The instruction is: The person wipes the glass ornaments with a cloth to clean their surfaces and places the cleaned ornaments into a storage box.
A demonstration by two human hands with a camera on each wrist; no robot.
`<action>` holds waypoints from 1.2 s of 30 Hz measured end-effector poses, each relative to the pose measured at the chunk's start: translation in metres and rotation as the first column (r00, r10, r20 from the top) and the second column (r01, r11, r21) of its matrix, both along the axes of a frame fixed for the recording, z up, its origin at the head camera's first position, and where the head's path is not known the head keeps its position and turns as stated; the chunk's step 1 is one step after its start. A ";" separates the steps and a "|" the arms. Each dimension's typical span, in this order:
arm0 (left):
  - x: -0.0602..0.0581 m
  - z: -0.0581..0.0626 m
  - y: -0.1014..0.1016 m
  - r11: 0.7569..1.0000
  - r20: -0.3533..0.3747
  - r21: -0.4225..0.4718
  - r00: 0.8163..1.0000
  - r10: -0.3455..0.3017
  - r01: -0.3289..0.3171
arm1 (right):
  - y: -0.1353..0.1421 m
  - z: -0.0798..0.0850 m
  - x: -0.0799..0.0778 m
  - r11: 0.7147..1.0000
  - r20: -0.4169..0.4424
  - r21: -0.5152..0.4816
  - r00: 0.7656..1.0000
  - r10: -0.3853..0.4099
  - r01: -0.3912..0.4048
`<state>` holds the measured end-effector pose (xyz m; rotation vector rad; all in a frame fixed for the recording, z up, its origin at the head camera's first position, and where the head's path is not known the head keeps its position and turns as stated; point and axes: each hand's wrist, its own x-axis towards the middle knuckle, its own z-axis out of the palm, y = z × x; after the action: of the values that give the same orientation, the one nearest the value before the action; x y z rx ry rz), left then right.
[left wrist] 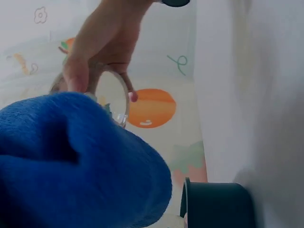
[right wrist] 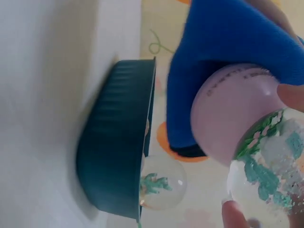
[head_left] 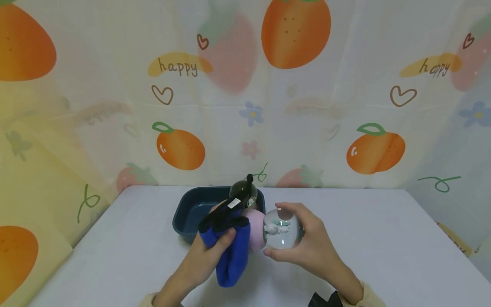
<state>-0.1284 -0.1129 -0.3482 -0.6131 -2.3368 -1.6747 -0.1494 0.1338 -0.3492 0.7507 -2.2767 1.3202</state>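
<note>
A snow globe [head_left: 281,230] with a clear ball and pink base lies sideways between the two hands, above the table. My right hand [head_left: 315,238] grips the clear ball, thumb and fingers spread round it. In the right wrist view, green and white figures show inside the ball, and dark lettering runs round the pink base [right wrist: 232,109]. My left hand [head_left: 203,260] holds a folded blue cloth [head_left: 235,260] with black edging and a white tag. The cloth wraps part of the pink base; its thick folds fill much of the left wrist view.
Behind the hands, a dark teal basin [head_left: 188,202] stands on the white table [head_left: 126,238]. A second snow globe [right wrist: 164,183] rests in it, its clear ball rising above the rim. A fruit-printed sheet [head_left: 226,128] hangs behind the table.
</note>
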 end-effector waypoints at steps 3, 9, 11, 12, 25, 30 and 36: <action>-0.003 -0.004 0.006 0.995 -0.062 -0.092 0.997 -0.037 0.032 | -0.002 0.000 0.002 0.999 -0.015 0.025 1.000 -0.025 0.026; -0.006 -0.012 0.011 0.985 -0.203 -0.169 0.979 -0.006 -0.029 | -0.005 0.000 0.005 0.999 -0.025 0.052 1.000 -0.014 0.016; -0.007 -0.013 0.010 0.983 -0.259 -0.176 0.966 -0.003 -0.045 | -0.006 0.000 0.005 0.998 -0.040 0.063 0.999 -0.008 0.011; -0.008 -0.013 0.009 0.982 -0.281 -0.178 0.960 0.004 -0.056 | -0.006 0.001 0.005 0.997 -0.049 0.071 0.999 -0.008 0.011; -0.013 -0.007 0.001 0.999 -0.120 -0.050 0.993 0.006 -0.012 | 0.000 0.006 0.005 0.988 -0.053 0.100 0.991 0.125 -0.119; -0.011 -0.006 -0.002 0.990 0.118 -0.056 0.985 -0.124 0.132 | 0.001 0.006 0.004 0.984 -0.059 0.068 0.984 0.166 -0.162; -0.012 -0.009 -0.001 0.977 0.000 -0.066 0.979 -0.202 0.201 | 0.003 0.007 0.004 0.976 -0.066 0.084 0.976 0.208 -0.202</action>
<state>-0.1402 -0.1142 -0.3571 -0.8944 -2.4031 -1.6782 -0.1458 0.1372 -0.3419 1.0683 -2.2497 1.2744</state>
